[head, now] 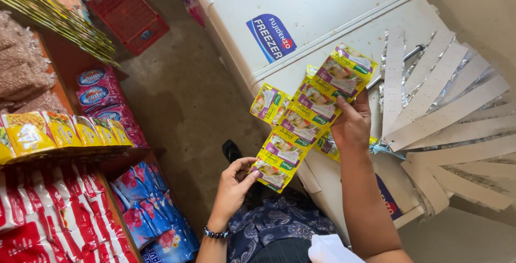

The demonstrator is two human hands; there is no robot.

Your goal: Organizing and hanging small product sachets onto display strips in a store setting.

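Note:
A strip of several joined yellow and purple sachets (302, 125) runs slantwise in front of me, from lower left to upper right. My left hand (234, 186) pinches the bottom sachet at its lower end. My right hand (352, 126) grips the strip near its upper part, thumb on top. A second short strip of the same sachets (270, 103) hangs just left of the main one. More such sachets (326, 146) show below my right hand. All of it is held over the edge of a white chest freezer (317, 5).
Fanned white cardboard strips with silver foil packets (446, 118) lie on the freezer at the right. Shelves on the left hold yellow snack packs (32, 131), pink packets (99, 91) and blue floral packs (153, 209). A red plastic basket (129, 15) stands on the concrete floor.

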